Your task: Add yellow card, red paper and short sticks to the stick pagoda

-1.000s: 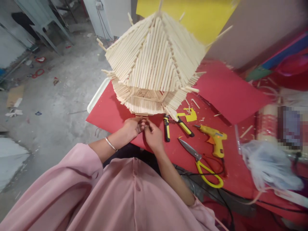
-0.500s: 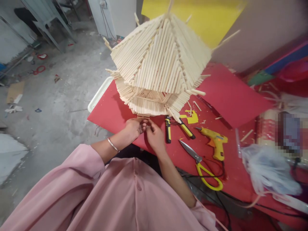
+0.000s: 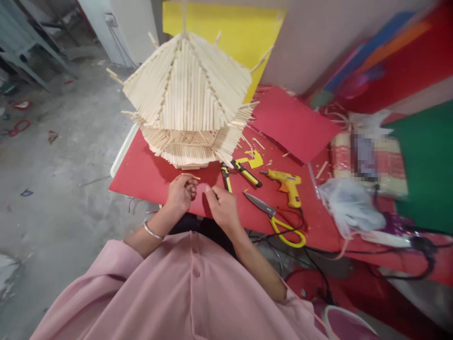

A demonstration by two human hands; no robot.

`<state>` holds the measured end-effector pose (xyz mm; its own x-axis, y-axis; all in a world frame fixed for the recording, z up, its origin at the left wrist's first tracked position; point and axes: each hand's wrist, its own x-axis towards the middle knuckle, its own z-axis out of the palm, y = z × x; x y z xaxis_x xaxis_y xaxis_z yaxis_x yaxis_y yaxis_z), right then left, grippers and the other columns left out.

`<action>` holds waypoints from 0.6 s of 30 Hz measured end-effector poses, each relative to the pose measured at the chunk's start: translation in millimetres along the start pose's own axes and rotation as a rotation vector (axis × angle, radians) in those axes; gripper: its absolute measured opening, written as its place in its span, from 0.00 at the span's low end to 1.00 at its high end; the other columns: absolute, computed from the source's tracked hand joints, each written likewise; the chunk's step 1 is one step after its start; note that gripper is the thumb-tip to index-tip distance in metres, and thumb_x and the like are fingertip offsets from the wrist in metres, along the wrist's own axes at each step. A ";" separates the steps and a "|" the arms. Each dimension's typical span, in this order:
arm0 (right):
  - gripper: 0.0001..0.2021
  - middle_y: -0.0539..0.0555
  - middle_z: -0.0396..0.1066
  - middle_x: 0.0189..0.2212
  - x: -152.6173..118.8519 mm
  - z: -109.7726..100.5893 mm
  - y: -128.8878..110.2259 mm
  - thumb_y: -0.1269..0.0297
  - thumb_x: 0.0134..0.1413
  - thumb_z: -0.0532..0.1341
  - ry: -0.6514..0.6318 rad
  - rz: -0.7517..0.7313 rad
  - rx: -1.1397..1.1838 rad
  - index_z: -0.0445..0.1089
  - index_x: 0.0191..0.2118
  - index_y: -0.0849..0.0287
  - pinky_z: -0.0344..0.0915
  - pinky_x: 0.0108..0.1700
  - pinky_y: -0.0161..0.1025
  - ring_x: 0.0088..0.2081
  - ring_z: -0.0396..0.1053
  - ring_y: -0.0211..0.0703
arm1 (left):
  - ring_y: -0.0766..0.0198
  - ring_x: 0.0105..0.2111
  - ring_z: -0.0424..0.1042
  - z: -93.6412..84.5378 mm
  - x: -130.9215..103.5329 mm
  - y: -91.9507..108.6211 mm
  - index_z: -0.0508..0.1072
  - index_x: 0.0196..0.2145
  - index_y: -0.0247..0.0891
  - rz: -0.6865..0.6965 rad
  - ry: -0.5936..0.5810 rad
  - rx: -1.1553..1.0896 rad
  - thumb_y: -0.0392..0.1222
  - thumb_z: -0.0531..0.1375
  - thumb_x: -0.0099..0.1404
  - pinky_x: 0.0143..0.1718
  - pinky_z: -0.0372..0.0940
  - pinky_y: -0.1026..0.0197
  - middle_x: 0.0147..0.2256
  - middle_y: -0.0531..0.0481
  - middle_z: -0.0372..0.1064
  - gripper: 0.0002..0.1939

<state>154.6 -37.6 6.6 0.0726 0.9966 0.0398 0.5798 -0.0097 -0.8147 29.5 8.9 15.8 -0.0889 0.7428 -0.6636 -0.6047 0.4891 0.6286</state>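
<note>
A pavilion model with a tiered roof, built from pale wooden sticks (image 3: 187, 89), stands on the red sheet covering the table (image 3: 159, 177). In front of its base, my left hand (image 3: 181, 192) is closed, pinching a short thin wooden stick (image 3: 191, 176) between thumb and fingers. My right hand (image 3: 224, 208) is just to the right of it, fingers curled and thumb pointing forward; what it holds, if anything, is hidden. Close to my right hand lie black-and-yellow pliers (image 3: 249, 175), with scissors (image 3: 260, 204) with yellow handles and a yellow glue gun (image 3: 288, 184) further right.
Stick scraps and yellow cut-outs (image 3: 255, 160) lie beside the model. A red sheet (image 3: 295, 127), a plastic bag (image 3: 348, 208) and a package (image 3: 392, 160) are on the right. Black cables (image 3: 318, 269) hang off the front edge. A yellow sheet (image 3: 226, 28) stands behind.
The view has swung to the right, so the table's things appear further left. My hands have drawn back from the model's base and moved apart; the stick in my left hand now shows.
</note>
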 end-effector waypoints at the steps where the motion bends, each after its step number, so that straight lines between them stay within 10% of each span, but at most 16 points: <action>1: 0.24 0.47 0.63 0.17 -1.8 -4.9 -0.3 0.51 0.67 0.52 0.013 -0.004 -0.032 0.57 0.19 0.54 0.53 0.28 0.35 0.21 0.55 0.35 | 0.74 0.13 0.60 0.3 -1.6 -2.6 0.68 0.25 0.35 0.019 -0.045 0.014 0.36 0.61 0.51 0.13 0.52 0.71 0.17 0.57 0.66 0.04; 6: 0.22 0.48 0.68 0.19 2.3 -34.0 3.9 0.51 0.67 0.55 0.018 0.006 -0.093 0.64 0.22 0.55 0.55 0.29 0.35 0.23 0.61 0.36 | 0.72 0.14 0.64 12.0 -9.9 -14.6 0.67 0.25 0.37 0.110 -0.235 0.102 0.41 0.64 0.51 0.14 0.56 0.70 0.20 0.54 0.71 0.09; 14: 0.11 0.54 0.80 0.47 -4.7 -57.5 10.4 0.70 0.55 0.63 -0.482 -0.256 0.014 0.79 0.43 0.52 0.70 0.49 0.40 0.48 0.76 0.47 | 0.71 0.15 0.67 9.9 -8.4 -21.7 0.70 0.31 0.38 0.347 -0.251 0.255 0.46 0.68 0.57 0.16 0.59 0.69 0.22 0.55 0.72 0.12; 18: 0.09 0.50 0.82 0.35 23.1 -71.9 6.3 0.60 0.61 0.61 -0.290 -0.057 -0.151 0.81 0.37 0.48 0.71 0.43 0.42 0.38 0.78 0.47 | 0.71 0.14 0.65 2.3 0.4 -26.0 0.71 0.32 0.38 0.415 -0.219 0.334 0.51 0.69 0.59 0.15 0.59 0.68 0.20 0.56 0.69 0.15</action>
<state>218.3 -20.5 43.9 -0.1853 0.9775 -0.1010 0.6914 0.0566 -0.7202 47.1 -2.5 0.1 -0.0779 0.9634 -0.2565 -0.2684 0.2275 0.9361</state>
